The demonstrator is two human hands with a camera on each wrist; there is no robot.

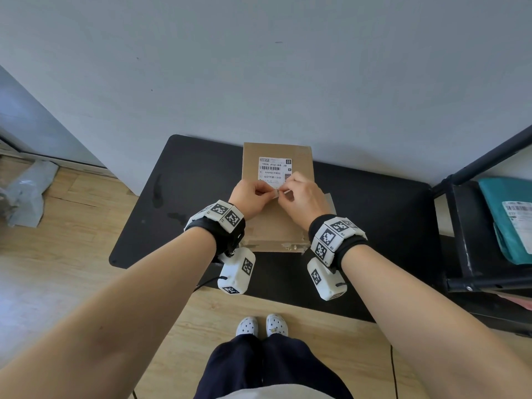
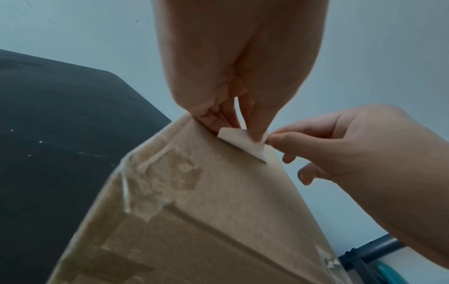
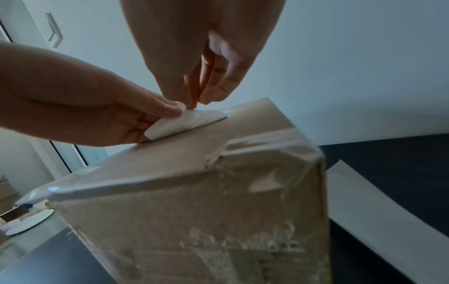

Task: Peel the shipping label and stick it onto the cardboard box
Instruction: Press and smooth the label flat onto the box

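Both hands hide the shipping label's [image 1: 275, 168] near edge on the cardboard box [image 1: 276, 220]; left hand [image 1: 250, 198] and right hand [image 1: 302, 197] pinch it (corner lifted), box contents unseen, at the table's [image 1: 374, 226] 12 o'clock.

shipping label [image 1: 275, 171] near edge hidden behind both hands

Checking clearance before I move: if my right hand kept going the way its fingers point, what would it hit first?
Probably the white shipping label: the right hand already pinches its raised near edge, with the brown cardboard box top directly beneath.
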